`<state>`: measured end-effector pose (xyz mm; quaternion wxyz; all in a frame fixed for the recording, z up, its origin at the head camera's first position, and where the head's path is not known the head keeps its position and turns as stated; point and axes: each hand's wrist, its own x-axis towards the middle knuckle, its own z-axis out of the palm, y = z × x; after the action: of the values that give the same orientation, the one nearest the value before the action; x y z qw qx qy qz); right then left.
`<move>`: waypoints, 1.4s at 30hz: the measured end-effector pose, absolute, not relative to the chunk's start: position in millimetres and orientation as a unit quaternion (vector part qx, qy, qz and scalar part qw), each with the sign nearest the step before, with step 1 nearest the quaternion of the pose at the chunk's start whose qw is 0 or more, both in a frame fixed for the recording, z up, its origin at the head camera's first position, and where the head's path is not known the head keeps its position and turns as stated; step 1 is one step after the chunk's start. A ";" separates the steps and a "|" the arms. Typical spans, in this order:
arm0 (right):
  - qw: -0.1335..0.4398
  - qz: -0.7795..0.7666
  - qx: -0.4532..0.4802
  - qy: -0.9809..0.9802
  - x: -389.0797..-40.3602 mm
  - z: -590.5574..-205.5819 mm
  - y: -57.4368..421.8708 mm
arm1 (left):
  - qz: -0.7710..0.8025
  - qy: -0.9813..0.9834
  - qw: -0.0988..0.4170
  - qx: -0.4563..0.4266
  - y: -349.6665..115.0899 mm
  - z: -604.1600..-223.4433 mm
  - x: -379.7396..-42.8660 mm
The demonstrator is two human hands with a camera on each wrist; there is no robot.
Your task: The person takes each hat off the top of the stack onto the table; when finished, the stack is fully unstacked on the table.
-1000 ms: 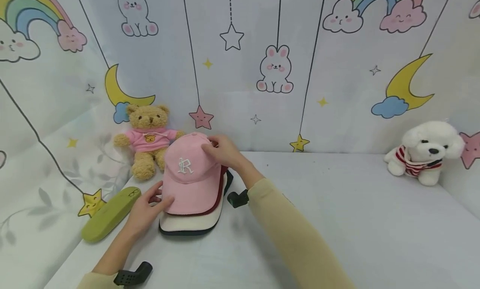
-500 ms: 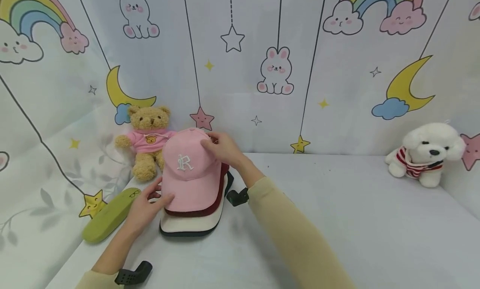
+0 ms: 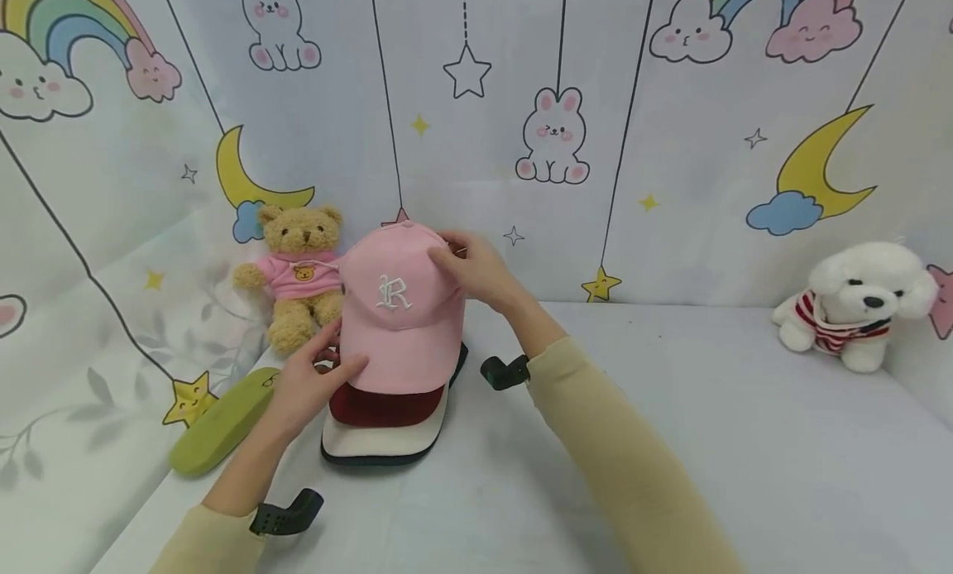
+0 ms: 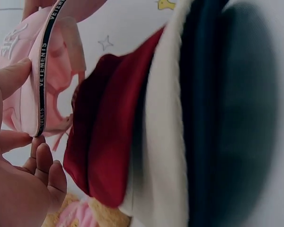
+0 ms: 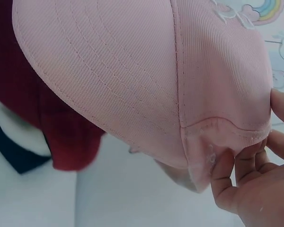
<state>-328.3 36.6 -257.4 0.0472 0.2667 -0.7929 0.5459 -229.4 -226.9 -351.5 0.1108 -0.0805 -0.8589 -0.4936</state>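
Note:
A pink baseball cap (image 3: 402, 342) with a white embroidered letter is held up over a stack of caps by both hands. My left hand (image 3: 301, 388) pinches its left side near the brim, thumb in front and fingers behind. At the back of the crown on the right, my right hand (image 3: 484, 272) grips the edge between thumb and fingers. In the left wrist view, the raised cap stands apart from a dark red cap (image 4: 113, 127), showing a black lettered band inside. Below the red one lie a cream cap (image 4: 163, 118) and a dark navy cap (image 4: 206, 118).
Behind the stack on the left sits a teddy bear (image 3: 301, 268) in a pink top. A green glasses case (image 3: 223, 425) lies beside my left forearm. A white toy dog (image 3: 856, 301) sits at the far right of the white table (image 3: 670, 442), before a printed backdrop.
Both hands have raised the pink cap off the stack and slightly right. More of the dark red brim shows beneath it. The other caps stay in place.

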 end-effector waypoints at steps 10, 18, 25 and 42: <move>0.072 0.536 0.250 -0.803 -324.1 -241.9 77.8 | -0.509 -0.845 0.108 -0.125 -192.0 -335.4 -239.0; 0.090 0.538 0.234 -0.804 -321.7 -236.3 114.9 | -0.526 -0.831 0.100 -0.152 -159.6 -331.8 -250.9; 0.078 0.533 0.206 -0.817 -318.5 -239.6 141.0 | -0.540 -0.821 0.082 -0.165 -136.7 -335.7 -254.7; 0.051 0.533 0.146 -0.832 -325.3 -278.9 182.4 | -0.538 -0.818 0.052 -0.199 -93.5 -359.5 -265.7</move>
<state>-325.3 182.4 -278.9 0.0515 0.1463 -0.8320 0.5326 -265.7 -93.5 -359.5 0.0517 -0.1995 -0.8177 -0.5376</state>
